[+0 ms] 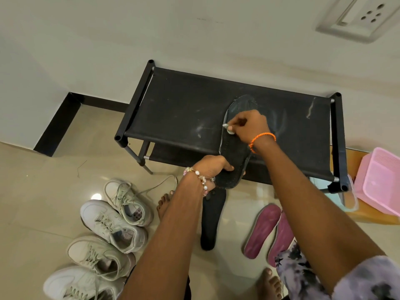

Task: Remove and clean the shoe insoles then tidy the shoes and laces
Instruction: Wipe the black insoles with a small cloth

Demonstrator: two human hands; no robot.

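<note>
Nearest us: four white sneakers (112, 226) in a loose row on the tiled floor (43, 202) at lower left, laces slack, one lace trailing toward the rack. Our bare feet are just right of them. Two magenta insoles (263, 230) lie side by side on the floor at lower right, touching. Between them and the sneakers, a second black insole (211, 221) lies flat on the floor, partly under our left forearm.

Our left hand (211, 167) grips the near end of the black insole (234, 156): thumb curled over the top, fingers wrapped under the edge. That insole lies tilted across the front edge of the black shoe rack (184, 109), heel end overhanging toward us, toe end up on the fabric shelf.

Our right hand (249, 126) is on the insole's middle, fingers curled tight and pinching a small white item (228, 128) against its left edge; we can't tell what it is.

Pink plastic basket (381, 180) sits right of the rack on a wooden surface. Behind: wall with a white socket plate (359, 16).
</note>
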